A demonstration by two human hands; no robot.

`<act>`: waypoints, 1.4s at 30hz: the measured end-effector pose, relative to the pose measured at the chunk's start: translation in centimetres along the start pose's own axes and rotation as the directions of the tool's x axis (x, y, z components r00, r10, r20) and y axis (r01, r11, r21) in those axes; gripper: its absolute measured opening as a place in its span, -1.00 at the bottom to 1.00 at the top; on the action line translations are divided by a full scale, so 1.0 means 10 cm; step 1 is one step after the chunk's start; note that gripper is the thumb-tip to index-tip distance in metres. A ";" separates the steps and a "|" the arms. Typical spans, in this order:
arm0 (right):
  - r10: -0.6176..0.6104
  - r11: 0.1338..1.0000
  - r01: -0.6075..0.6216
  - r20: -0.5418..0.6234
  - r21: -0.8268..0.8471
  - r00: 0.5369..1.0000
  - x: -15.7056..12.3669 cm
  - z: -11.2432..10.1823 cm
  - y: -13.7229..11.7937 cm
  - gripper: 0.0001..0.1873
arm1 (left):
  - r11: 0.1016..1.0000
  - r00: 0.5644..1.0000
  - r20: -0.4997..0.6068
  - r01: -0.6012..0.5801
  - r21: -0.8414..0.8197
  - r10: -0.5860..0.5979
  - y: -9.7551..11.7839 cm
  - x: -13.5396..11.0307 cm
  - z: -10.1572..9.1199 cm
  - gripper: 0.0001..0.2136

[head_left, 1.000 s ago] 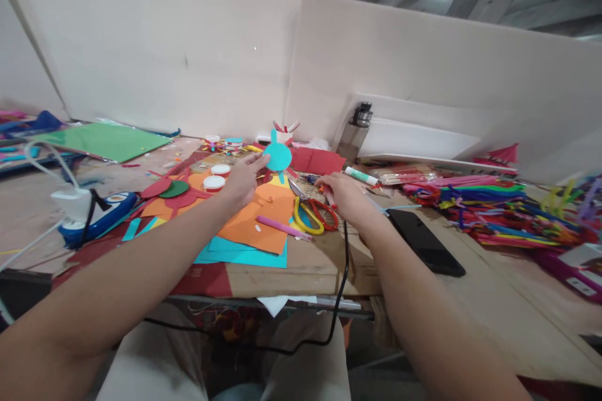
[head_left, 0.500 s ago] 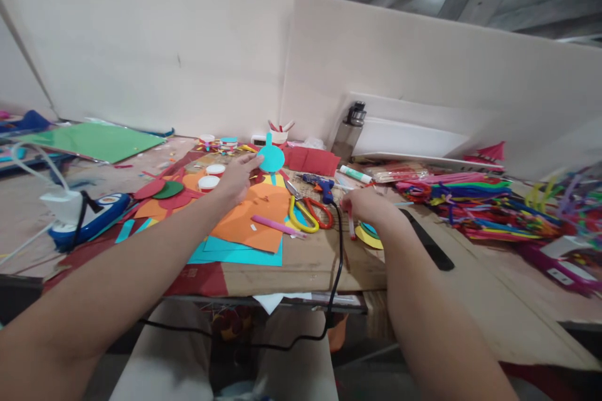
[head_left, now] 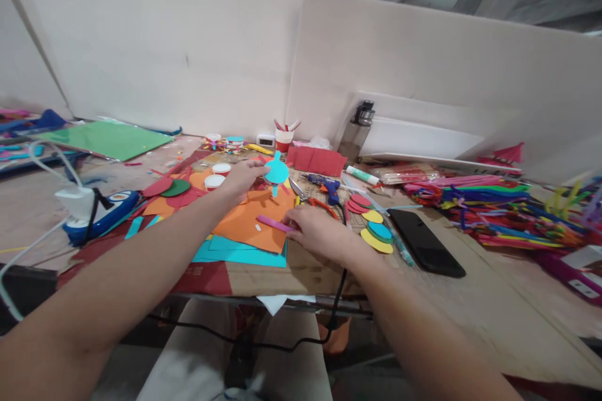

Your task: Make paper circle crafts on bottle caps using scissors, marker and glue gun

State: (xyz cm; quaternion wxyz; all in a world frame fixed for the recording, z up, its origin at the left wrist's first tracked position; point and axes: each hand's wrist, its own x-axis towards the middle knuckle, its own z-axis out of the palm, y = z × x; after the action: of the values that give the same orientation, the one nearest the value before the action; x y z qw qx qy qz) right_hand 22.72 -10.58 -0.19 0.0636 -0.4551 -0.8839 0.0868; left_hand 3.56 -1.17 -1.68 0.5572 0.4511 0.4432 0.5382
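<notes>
My left hand is stretched over the table and pinches a teal paper cutout, a disc with a short stem, holding it just above an orange paper sheet. My right hand lies palm down on the cardboard, fingers flat. Its fingertips touch the right end of a pink paper strip that rests on the orange sheet. This hand covers most of the scissors, and only a red handle loop shows behind it. A teal sheet lies under the orange one.
Paper circles, a black phone and a blue glue gun lie right of my right hand. Pipe cleaners are piled far right. Small jars, a blue device and a green sheet sit to the left. A black cord hangs off the edge.
My right hand has moved left and nearer, from beside the paper circles to the pink strip, uncovering the circles and the phone. My left hand still holds the teal cutout, a little lower.
</notes>
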 end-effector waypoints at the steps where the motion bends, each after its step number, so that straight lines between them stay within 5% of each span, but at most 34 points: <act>1: -0.008 1.000 0.008 0.003 0.012 1.000 -0.01 0.01 0.00 -0.88 | 0.999 1.000 0.001 0.027 0.043 -0.027 -0.02 0.00 0.00 -0.76; 10: 0.042 0.908 0.039 -0.184 0.416 0.982 0.03 -0.13 0.22 -0.84 | 0.872 0.974 0.125 0.108 0.476 -0.190 -0.03 0.01 -0.08 -0.73; 12: 0.078 0.862 0.046 -0.221 0.505 0.972 0.06 -0.13 0.27 -0.77 | 0.744 0.979 0.089 0.080 0.663 -0.184 0.05 0.01 -0.13 -0.74; 16: 0.154 0.812 0.005 -0.222 0.583 0.963 0.10 -0.10 0.38 -0.72 | 0.295 0.985 0.104 -0.141 0.945 0.140 0.24 0.00 -0.20 -0.76; 18: 0.169 0.806 -0.013 -0.208 0.592 0.963 0.10 -0.08 0.42 -0.71 | 0.248 0.949 0.163 -0.233 0.940 0.271 0.32 -0.03 -0.17 -0.70; 22: 0.182 0.799 -0.032 -0.191 0.601 0.965 0.09 -0.07 0.46 -0.74 | 0.375 0.866 0.314 -0.460 0.805 0.389 0.37 -0.15 -0.02 -0.59; 26: 0.281 0.752 -0.006 -0.313 0.659 0.907 0.10 -0.11 0.47 -0.80 | 0.563 0.815 0.565 -0.530 0.635 0.130 0.24 -0.30 0.17 -0.58; 29: 0.371 0.593 0.021 -0.296 0.805 0.880 0.11 -0.12 0.45 -0.69 | 0.613 0.775 0.628 -0.528 0.587 0.067 0.14 -0.38 0.28 -0.58; 34: 0.466 0.466 0.135 -0.372 0.875 0.803 0.15 -0.14 0.47 -0.59 | 0.631 0.779 0.620 -0.529 0.568 0.095 0.17 -0.44 0.37 -0.60; 36: 0.541 0.416 0.190 -0.410 0.889 0.734 0.13 -0.21 0.56 -0.58 | 0.665 0.777 0.625 -0.507 0.548 0.077 0.20 -0.43 0.34 -0.60; 38: 0.671 0.337 0.285 -0.441 0.897 0.596 0.08 -0.33 0.69 -0.57 | 0.696 0.793 0.608 -0.456 0.555 0.035 0.21 -0.39 0.27 -0.61; 40: 0.698 0.352 0.344 -0.489 0.870 0.523 0.04 -0.41 0.77 -0.62 | 0.768 0.817 0.575 -0.343 0.541 -0.040 0.20 -0.32 0.19 -0.61; 42: 0.615 0.452 0.201 -0.467 0.869 0.636 0.03 -0.42 0.72 -0.70 | 0.895 0.869 0.494 -0.211 0.394 -0.012 0.19 -0.24 0.11 -0.63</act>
State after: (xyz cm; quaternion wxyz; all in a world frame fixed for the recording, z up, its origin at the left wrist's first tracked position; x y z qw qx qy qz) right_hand 29.08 -5.83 2.36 0.6224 -0.4663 -0.5309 0.3366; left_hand 4.20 -3.62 0.45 0.5057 0.7070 0.3738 0.3236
